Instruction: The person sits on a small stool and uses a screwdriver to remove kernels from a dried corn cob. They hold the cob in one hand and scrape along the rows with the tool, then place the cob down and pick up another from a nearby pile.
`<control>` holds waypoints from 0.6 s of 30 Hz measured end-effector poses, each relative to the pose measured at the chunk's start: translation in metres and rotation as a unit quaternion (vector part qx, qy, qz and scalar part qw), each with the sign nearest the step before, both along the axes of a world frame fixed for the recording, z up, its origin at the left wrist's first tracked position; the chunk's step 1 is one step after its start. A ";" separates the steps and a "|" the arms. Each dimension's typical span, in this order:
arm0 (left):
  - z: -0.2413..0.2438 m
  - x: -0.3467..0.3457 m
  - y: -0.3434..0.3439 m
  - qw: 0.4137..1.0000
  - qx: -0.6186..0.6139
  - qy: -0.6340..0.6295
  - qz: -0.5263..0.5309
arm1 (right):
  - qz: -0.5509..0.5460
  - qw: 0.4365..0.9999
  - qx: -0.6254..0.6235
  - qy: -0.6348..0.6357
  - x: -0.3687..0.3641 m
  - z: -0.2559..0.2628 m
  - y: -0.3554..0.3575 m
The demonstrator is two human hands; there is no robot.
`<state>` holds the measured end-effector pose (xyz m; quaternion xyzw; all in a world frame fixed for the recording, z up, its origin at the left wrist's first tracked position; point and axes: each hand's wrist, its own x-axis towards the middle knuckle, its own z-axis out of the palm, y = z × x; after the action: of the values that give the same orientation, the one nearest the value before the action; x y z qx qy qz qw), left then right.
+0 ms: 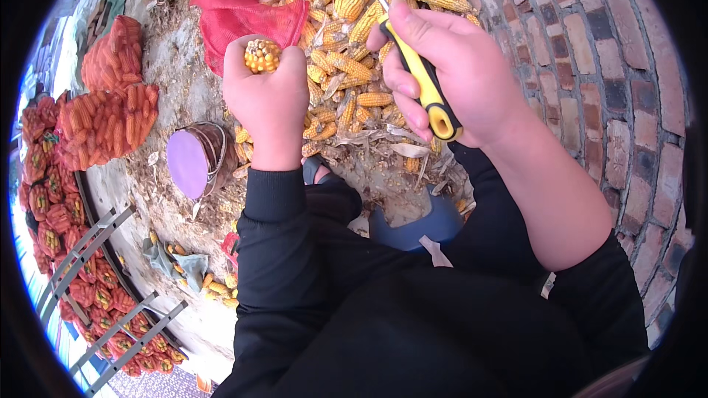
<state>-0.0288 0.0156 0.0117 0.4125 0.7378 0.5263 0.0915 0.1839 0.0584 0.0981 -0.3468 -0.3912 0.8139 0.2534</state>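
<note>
My left hand (266, 99) is wrapped around an ear of corn (262, 57), whose blunt end with yellow kernels shows above the fist; the rest is hidden in the palm. In my right hand (459, 66) is a screwdriver (423, 74) with a yellow and black handle. Its metal shaft points up and left, away from the corn, and the tip is cut off at the top of the view. The two hands are apart. Behind and between them lies a heap of husked yellow corn ears (351, 61), with a red mesh sack (249, 16) draped over its left side.
A brick wall (592, 66) runs along the right. At left stand a bucket with a purple disc-like face (188, 164), filled mesh sacks (108, 124) and metal ladders (119, 342). Dry husks (409, 149) litter the ground around a blue plastic seat (415, 226) beneath me.
</note>
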 end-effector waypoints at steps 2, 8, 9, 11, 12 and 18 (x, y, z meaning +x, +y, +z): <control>0.001 -0.001 0.002 1.000 0.005 -0.025 -0.006 | 0.045 0.998 -0.011 -0.034 -0.001 0.005 -0.006; -0.001 -0.007 0.002 0.998 0.023 0.055 0.022 | 0.170 0.981 -0.093 -0.030 -0.002 -0.002 -0.021; 0.000 -0.005 0.002 0.997 0.022 0.069 0.024 | 0.178 0.977 -0.113 -0.010 -0.001 -0.004 -0.022; 0.000 -0.004 0.002 0.997 0.018 0.072 0.028 | 0.185 0.973 -0.139 -0.012 -0.004 -0.002 -0.023; 0.001 -0.004 0.002 0.998 0.014 0.062 0.029 | 0.187 0.970 -0.154 -0.009 -0.005 -0.002 -0.024; 0.003 -0.005 0.001 0.999 0.019 0.033 0.034 | 0.105 0.971 -0.212 -0.010 -0.008 -0.005 -0.021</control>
<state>-0.0340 0.0167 0.0142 0.4061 0.7437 0.5294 0.0410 0.1761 0.0371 0.0928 -0.3578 -0.2464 0.8969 0.0828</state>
